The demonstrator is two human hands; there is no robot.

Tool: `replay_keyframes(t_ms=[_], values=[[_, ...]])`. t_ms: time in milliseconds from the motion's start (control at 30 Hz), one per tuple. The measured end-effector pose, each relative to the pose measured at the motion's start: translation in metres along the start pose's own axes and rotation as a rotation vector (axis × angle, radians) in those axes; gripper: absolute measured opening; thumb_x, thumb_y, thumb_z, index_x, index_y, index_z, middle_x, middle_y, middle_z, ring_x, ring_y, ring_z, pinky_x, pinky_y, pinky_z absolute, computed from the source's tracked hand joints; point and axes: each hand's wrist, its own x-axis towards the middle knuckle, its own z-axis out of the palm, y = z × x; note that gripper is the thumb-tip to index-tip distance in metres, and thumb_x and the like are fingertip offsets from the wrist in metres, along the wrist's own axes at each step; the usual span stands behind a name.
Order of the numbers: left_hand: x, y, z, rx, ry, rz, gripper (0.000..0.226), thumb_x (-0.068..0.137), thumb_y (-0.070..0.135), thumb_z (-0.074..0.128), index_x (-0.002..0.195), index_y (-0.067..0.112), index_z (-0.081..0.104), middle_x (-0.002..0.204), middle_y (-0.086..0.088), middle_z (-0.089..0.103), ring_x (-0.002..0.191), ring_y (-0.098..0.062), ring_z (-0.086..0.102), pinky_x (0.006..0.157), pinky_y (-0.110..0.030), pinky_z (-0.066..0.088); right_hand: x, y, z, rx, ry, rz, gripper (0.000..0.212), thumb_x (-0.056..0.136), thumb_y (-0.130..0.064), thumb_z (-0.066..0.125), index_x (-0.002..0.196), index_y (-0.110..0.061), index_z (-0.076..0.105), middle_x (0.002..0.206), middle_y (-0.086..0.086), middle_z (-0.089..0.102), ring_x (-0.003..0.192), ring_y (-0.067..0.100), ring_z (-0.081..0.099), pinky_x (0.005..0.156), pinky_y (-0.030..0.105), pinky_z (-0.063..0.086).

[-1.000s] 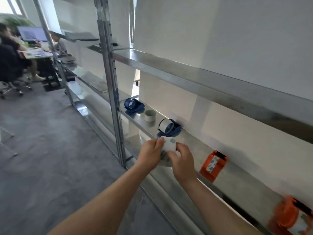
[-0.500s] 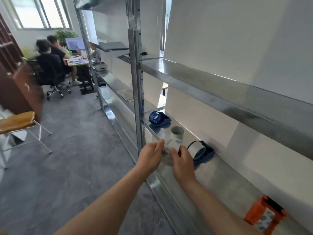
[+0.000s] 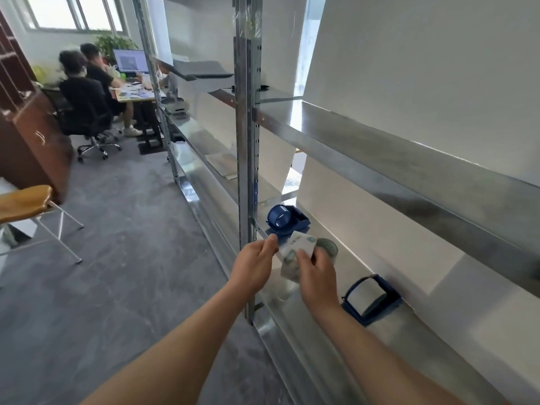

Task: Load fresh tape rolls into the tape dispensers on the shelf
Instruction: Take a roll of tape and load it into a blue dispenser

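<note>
My left hand (image 3: pixel 257 263) and my right hand (image 3: pixel 317 273) hold a small wrapped tape roll (image 3: pixel 296 252) between them, just in front of the metal shelf (image 3: pixel 388 331). The left fingers pinch its white wrapper at the left; the right hand grips the roll from the right. A blue tape dispenser (image 3: pixel 287 220) sits on the shelf just beyond my hands. A bare cardboard tape core (image 3: pixel 328 247) stands upright behind my right hand. A second blue dispenser (image 3: pixel 371 298) sits on the shelf to the right of my right wrist.
A steel upright post (image 3: pixel 247 135) rises just left of my hands. A higher shelf (image 3: pixel 409 159) runs overhead. Two people sit at a desk (image 3: pixel 134 96) at the far left back, with office chairs. A wooden-seat stool (image 3: pixel 26 201) stands at the left on grey floor.
The view has swung further left along the shelf; the orange dispensers have left the frame. Both hands, still on the wrapped roll, now lie between the two blue dispensers, near the cardboard core.
</note>
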Motion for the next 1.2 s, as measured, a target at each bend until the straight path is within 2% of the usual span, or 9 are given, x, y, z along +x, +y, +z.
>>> replay_keyframes(t_ms=[200,367,500,633,700,800,867,967,1200], values=[[0.070,-0.014,-0.031,-0.043,-0.089,0.034,0.058,0.099,0.054,0.032,0.126,0.012,0.061,0.121,-0.002,0.064,0.111,-0.013,0.055,0.096,-0.031,0.040,0.044,-0.002,0.046,-0.032,0.129,0.049,0.010,0.095,-0.019,0.054,0.097,-0.014,0.062,0.092,0.003,0.068,0.086,0.018,0.065,0.075,0.036,0.053],[0.123,-0.021,-0.055,-0.063,-0.173,0.067,0.056,0.100,0.052,0.029,0.133,0.014,0.055,0.130,-0.004,0.059,0.113,-0.014,0.051,0.097,-0.032,0.038,0.076,-0.008,0.078,-0.055,0.285,0.095,0.009,0.094,-0.012,0.050,0.095,-0.007,0.057,0.087,0.005,0.063,0.074,0.012,0.055,0.060,0.023,0.039],[0.158,-0.028,-0.065,-0.029,-0.206,0.058,0.056,0.100,0.053,0.030,0.136,0.015,0.052,0.131,-0.006,0.058,0.121,-0.022,0.052,0.107,-0.046,0.041,0.098,-0.002,0.097,-0.036,0.363,0.126,0.009,0.093,-0.010,0.049,0.096,-0.007,0.056,0.086,0.005,0.062,0.077,0.020,0.057,0.059,0.024,0.041],[0.197,-0.037,-0.059,0.027,-0.259,0.036,0.044,0.101,0.039,0.039,0.139,0.019,0.048,0.134,-0.006,0.056,0.120,-0.025,0.054,0.106,-0.048,0.043,0.122,0.005,0.106,-0.043,0.399,0.132,0.010,0.095,-0.009,0.048,0.101,-0.007,0.056,0.087,0.001,0.060,0.076,0.016,0.056,0.052,0.011,0.040],[0.219,-0.042,-0.050,0.076,-0.279,0.005,0.041,0.100,0.026,0.046,0.140,0.020,0.045,0.135,-0.005,0.055,0.115,-0.029,0.058,0.100,-0.049,0.049,0.138,0.010,0.104,-0.041,0.424,0.143,0.012,0.095,-0.010,0.048,0.104,-0.008,0.056,0.091,0.001,0.061,0.080,0.017,0.057,0.054,0.013,0.041],[0.248,-0.049,-0.032,0.156,-0.303,-0.039,0.049,0.096,0.005,0.046,0.142,0.020,0.043,0.137,-0.005,0.052,0.101,-0.022,0.063,0.079,-0.033,0.058,0.168,0.021,0.098,-0.037,0.450,0.155,0.018,0.096,-0.009,0.047,0.111,-0.009,0.056,0.099,0.004,0.061,0.081,0.008,0.056,0.051,0.007,0.041],[0.263,-0.051,-0.020,0.205,-0.336,-0.055,0.053,0.095,-0.001,0.043,0.144,0.019,0.041,0.142,-0.004,0.049,0.103,-0.024,0.064,0.070,-0.026,0.055,0.185,0.033,0.095,-0.046,0.485,0.172,0.021,0.096,-0.011,0.047,0.114,-0.011,0.057,0.106,0.005,0.062,0.085,0.010,0.058,0.063,0.016,0.048],[0.287,-0.055,-0.005,0.245,-0.366,-0.051,0.054,0.096,-0.002,0.042,0.146,0.016,0.039,0.147,-0.004,0.046,0.110,-0.024,0.061,0.078,-0.025,0.055,0.208,0.044,0.093,-0.041,0.514,0.203,0.023,0.094,-0.017,0.048,0.114,-0.014,0.059,0.109,0.007,0.065,0.094,0.022,0.061,0.086,0.043,0.053],[0.331,-0.058,0.020,0.267,-0.477,-0.083,0.052,0.097,0.000,0.043,0.147,0.014,0.038,0.146,-0.007,0.046,0.117,-0.023,0.054,0.086,-0.029,0.052,0.240,0.055,0.093,-0.081,0.559,0.233,0.018,0.093,-0.014,0.050,0.109,-0.013,0.059,0.097,0.000,0.062,0.083,0.016,0.058,0.070,0.031,0.044]])
